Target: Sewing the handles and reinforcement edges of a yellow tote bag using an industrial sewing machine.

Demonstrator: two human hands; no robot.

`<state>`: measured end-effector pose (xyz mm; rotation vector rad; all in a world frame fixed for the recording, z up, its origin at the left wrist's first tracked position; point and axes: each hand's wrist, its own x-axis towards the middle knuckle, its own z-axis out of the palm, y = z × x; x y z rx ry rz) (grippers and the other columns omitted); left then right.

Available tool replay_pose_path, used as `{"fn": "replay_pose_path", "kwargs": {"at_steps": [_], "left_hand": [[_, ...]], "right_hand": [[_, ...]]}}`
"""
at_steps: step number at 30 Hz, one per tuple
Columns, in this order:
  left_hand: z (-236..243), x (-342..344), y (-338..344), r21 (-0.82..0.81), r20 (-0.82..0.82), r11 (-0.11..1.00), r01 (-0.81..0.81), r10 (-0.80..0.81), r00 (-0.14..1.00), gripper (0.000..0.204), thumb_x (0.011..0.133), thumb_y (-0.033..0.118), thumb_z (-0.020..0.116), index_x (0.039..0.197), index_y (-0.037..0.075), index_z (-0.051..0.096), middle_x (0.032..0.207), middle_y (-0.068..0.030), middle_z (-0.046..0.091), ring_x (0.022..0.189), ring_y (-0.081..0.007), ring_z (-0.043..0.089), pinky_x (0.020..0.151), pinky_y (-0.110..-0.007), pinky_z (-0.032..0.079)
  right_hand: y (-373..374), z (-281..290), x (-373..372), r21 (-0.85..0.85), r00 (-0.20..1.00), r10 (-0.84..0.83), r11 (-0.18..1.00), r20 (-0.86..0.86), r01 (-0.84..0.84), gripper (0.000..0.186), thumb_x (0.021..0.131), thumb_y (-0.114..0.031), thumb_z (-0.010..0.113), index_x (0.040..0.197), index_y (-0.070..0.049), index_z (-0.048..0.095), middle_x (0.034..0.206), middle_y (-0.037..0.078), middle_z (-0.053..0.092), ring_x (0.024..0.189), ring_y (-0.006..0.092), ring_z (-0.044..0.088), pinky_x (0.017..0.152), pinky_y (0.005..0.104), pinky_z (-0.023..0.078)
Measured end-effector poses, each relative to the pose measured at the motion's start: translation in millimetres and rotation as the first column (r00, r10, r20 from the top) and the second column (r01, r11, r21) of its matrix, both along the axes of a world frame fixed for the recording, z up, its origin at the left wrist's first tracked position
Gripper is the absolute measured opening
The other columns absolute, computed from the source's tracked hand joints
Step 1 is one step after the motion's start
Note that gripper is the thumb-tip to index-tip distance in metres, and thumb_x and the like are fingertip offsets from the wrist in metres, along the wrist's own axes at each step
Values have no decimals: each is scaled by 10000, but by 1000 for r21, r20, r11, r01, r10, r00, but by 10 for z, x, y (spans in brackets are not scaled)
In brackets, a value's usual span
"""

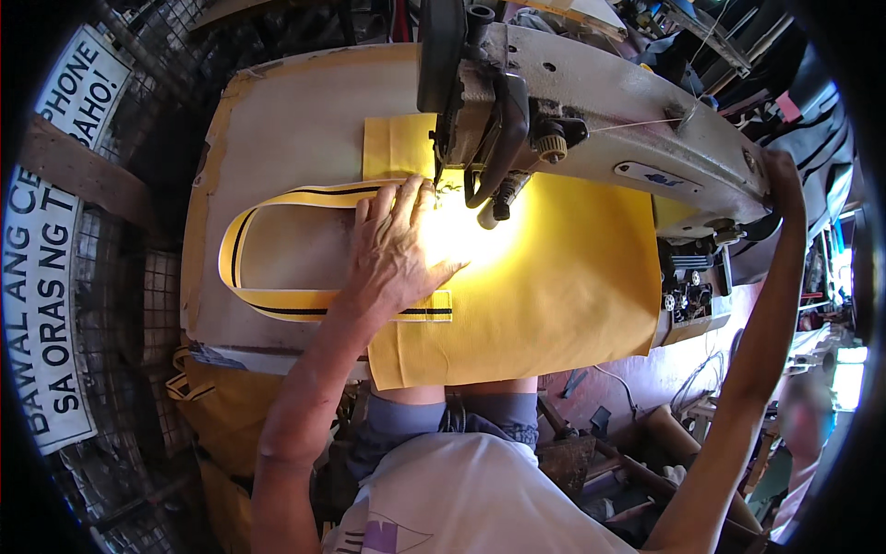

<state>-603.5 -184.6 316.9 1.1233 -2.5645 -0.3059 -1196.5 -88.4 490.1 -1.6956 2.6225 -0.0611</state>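
A yellow fabric panel (581, 295) lies under the sewing machine (600, 111), brightly lit near the needle. On it, my left hand (397, 235) is flat with its fingers stretched out toward the presser foot area. Beneath and beside that hand runs a yellow strap (242, 254) with a dark stripe, curved into a loop. One strap end lies on the panel; the other reaches toward the needle and is partly covered by my fingers. At the machine's right end, my right hand (783, 180) touches the machine; its fingers are mostly hidden.
The worn machine table (295, 102) extends left and behind the fabric. More yellow fabric (226, 420) with striped straps hangs below its left edge. Wire mesh and white signs (60, 305) stand at left. A blurred person (805, 415) is at far right.
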Motion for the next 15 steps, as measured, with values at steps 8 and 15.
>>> {"fn": "replay_pose_path", "kwargs": {"at_steps": [8,15], "left_hand": [[-116,17,-16,-60,0,994,86,-86,996,932,789,530,688,1423,-77,375,1530,-241,294,1470,-346,195,1218,-484,94],[-101,25,-62,-35,0,997,69,-69,998,964,785,528,686,1429,-97,335,1491,-262,343,1427,-366,279,1205,-476,137]], "right_hand": [[1453,-2042,-147,-893,960,-175,360,220,271,328,1023,-171,427,1298,-67,572,1085,152,635,1102,278,609,865,391,516],[392,-137,86,-639,968,-115,732,223,235,424,974,-307,554,1281,-17,584,1109,140,652,1035,231,635,889,315,480]]}}
